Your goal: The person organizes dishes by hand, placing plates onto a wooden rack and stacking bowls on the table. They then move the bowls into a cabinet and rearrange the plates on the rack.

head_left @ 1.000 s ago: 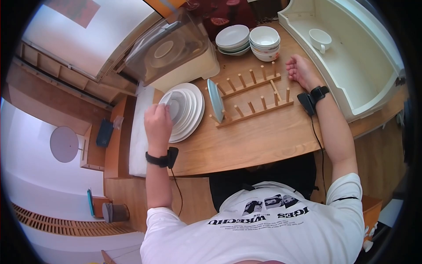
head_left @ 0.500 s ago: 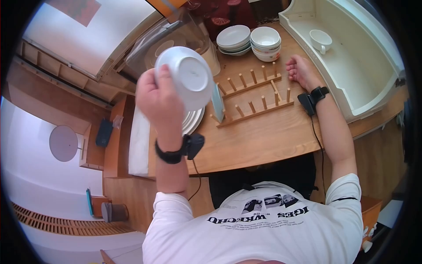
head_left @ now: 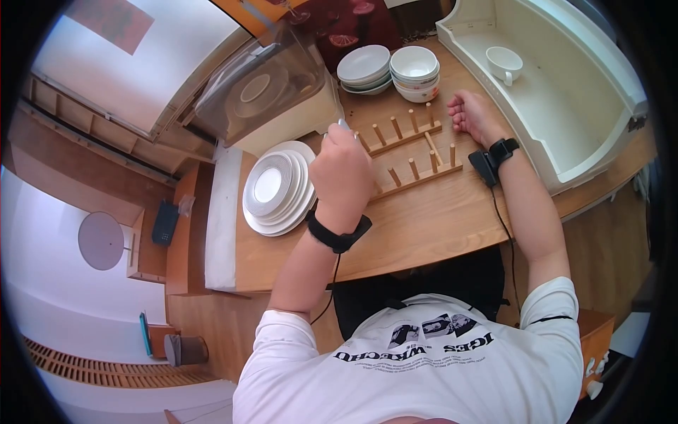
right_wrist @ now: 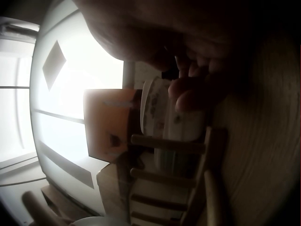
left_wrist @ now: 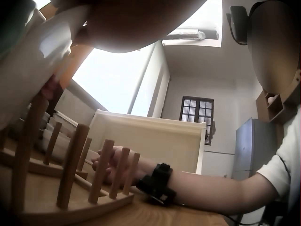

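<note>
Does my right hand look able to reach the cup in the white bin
Probably yes: your right hand looks empty beside the bin, the cup sits uncovered inside, and only the bin's side stands between.

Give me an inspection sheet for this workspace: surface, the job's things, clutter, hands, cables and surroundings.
Surface: wooden tabletop, bare along its near edge.
Job's things: pegged wooden rack; white dish, contact with the rack unclear; stack of white plates left of the rack.
Clutter: stacked bowls and stacked dishes behind the rack.
Left hand: holds the white dish over the rack's left end.
Right hand: by the rack's right end, fingers loosely curled, nothing seen in it.
Cables: left black cord and right black cord, one from each wrist.
Surroundings: cream bin with a white cup inside; lidded box.
</note>
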A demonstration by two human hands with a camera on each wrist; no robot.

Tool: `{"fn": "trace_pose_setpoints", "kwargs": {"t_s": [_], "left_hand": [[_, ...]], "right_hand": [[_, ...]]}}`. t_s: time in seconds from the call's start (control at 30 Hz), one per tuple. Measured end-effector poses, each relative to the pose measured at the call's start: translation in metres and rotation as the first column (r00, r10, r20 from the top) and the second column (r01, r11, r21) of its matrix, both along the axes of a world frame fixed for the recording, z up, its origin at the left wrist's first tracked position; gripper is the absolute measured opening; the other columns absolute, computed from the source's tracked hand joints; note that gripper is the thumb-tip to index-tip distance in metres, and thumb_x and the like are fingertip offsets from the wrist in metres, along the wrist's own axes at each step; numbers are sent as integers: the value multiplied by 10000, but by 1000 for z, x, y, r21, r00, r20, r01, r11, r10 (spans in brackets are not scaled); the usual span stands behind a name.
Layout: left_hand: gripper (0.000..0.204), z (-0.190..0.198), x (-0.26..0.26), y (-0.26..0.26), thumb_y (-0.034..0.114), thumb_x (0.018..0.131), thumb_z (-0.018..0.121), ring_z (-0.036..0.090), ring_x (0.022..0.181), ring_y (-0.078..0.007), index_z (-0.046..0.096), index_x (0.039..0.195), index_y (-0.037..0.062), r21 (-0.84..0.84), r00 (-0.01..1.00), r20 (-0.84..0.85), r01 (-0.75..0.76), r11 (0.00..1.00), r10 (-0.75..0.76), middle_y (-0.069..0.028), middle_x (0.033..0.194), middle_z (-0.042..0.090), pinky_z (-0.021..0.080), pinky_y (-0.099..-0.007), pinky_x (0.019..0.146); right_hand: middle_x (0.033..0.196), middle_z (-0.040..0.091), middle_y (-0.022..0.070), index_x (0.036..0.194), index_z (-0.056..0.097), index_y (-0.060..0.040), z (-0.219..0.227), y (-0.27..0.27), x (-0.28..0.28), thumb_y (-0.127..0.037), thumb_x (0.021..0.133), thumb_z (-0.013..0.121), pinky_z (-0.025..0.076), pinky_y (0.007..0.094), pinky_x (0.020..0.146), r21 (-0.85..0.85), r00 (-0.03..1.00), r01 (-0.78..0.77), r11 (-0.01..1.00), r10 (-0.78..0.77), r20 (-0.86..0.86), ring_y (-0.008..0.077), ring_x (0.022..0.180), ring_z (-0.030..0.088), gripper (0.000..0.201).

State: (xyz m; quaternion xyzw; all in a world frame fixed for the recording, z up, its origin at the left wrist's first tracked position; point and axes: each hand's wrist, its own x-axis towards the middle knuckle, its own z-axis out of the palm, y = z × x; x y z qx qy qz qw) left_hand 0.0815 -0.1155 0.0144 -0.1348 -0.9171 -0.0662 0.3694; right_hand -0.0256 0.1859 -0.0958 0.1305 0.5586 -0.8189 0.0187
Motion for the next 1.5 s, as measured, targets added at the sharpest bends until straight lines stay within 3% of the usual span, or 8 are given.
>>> {"fn": "trace_pose_setpoints", "kwargs": {"t_s": [0.17, 0.47, 0.67, 0.87, 0.97, 1.07, 1.17, 1.5], "left_hand": [[106, -13, -5, 1, 109, 958, 660, 713, 629, -337, 595, 963, 25, -117, 997, 37, -62, 991, 67, -146, 771, 718, 557, -423, 523], [135, -16, -17, -1, 126, 889, 715, 688, 576, -309, 614, 925, 45, -163, 989, -145, -65, 984, 41, -120, 702, 697, 535, -389, 503], [143, -5, -4, -6, 166, 872, 743, 677, 577, -304, 635, 853, 73, -202, 999, -30, 7, 979, -13, -103, 678, 682, 522, -405, 518], [260, 8, 7, -22, 203, 824, 819, 682, 655, -269, 710, 1026, 81, -107, 986, 68, 158, 982, -151, -42, 694, 671, 518, -416, 638], [495, 13, 11, -39, 181, 759, 864, 709, 970, -298, 714, 1222, 91, -58, 912, 152, 394, 917, -382, -97, 974, 737, 508, -451, 880], [737, 14, 20, -52, 184, 705, 900, 571, 1341, -378, 662, 1401, 139, -58, 855, 253, 480, 875, -452, -178, 1386, 650, 382, -529, 1121], [851, 13, 18, -62, 199, 675, 921, 406, 1511, -431, 627, 1473, 180, -136, 865, 311, 451, 882, -394, -216, 1615, 468, 285, -579, 1215], [921, -1, 15, -65, 177, 689, 915, 356, 1550, -447, 560, 1539, 175, -19, 847, 297, 468, 884, -442, -252, 1659, 402, 288, -601, 1227]], "right_hand": [[772, 614, 42, 950, 610, -47, 2, -2, 3, -308, 1049, 507, 537, 315, 531, 12, 1000, 7, 1000, -7, -5, 126, 563, 563, 297], [772, 618, 37, 943, 613, -53, 4, -3, 4, -298, 1046, 509, 542, 307, 534, 36, 1000, 1, 999, 0, -9, 121, 573, 575, 285], [774, 618, 34, 938, 615, -59, 2, -1, 4, -280, 1039, 514, 541, 303, 535, 32, 1000, -6, 999, 6, -18, 118, 574, 574, 263], [774, 617, 31, 933, 614, -65, 3, -2, 4, -279, 1043, 516, 539, 305, 533, 40, 1000, -5, 999, 6, -12, 115, 572, 572, 259], [768, 619, 31, 937, 614, -56, 3, -3, 5, -299, 1046, 527, 527, 296, 521, 35, 1000, -5, 999, 6, -12, 118, 564, 575, 279], [769, 616, 31, 930, 615, -62, 4, -2, 5, -295, 1046, 526, 536, 304, 529, 38, 1000, -10, 999, 10, -15, 119, 567, 571, 274], [773, 614, 33, 926, 617, -66, 5, -4, 5, -290, 1044, 524, 543, 313, 537, 44, 1000, -3, 999, 4, -9, 121, 572, 567, 270], [777, 620, 35, 930, 618, -60, 3, -2, 6, -293, 1044, 529, 546, 309, 535, 50, 1000, 0, 999, 2, -30, 117, 576, 572, 274]]}}
